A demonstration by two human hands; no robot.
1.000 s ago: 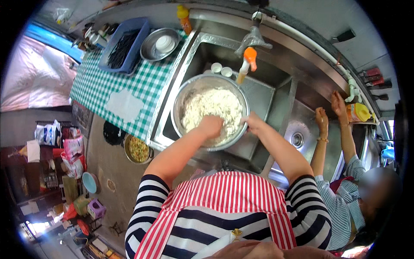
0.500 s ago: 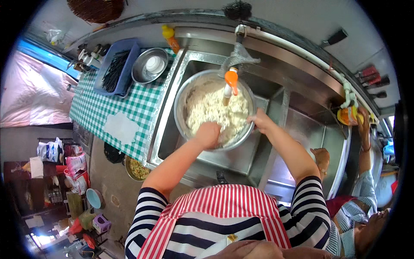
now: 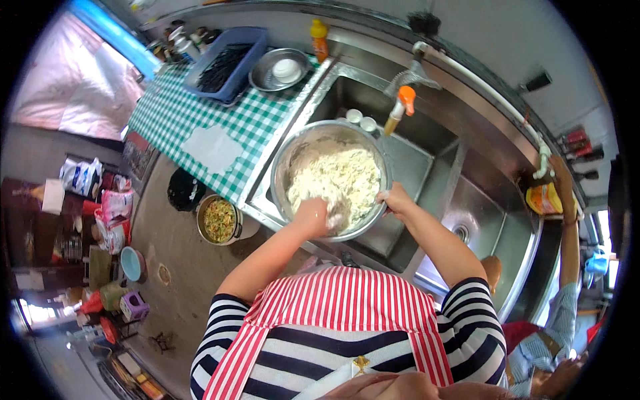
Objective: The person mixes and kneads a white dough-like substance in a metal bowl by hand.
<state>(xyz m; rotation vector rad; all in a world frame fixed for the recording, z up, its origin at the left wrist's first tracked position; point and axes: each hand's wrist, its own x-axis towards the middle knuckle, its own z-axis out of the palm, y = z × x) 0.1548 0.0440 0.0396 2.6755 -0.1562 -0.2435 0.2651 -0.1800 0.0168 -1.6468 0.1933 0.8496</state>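
Your left hand (image 3: 312,216) is reaching into the crumbly dough (image 3: 350,173) inside the metal bowl (image 3: 312,148), its fingers partly hiding there; I cannot tell how far they are opening. Your right hand (image 3: 398,199) is gripping the right rim with bent fingers, the bowl sitting over the left sink basin (image 3: 412,163).

A green-and-white checked cloth (image 3: 267,117) lies at left. On it sit a blue tub (image 3: 251,67) of thin dark strips (image 3: 223,70) and a metal dish (image 3: 262,79) holding white dishware (image 3: 287,71). On the floor (image 3: 193,287) stands a pot (image 3: 238,231) of chopped food (image 3: 219,219).
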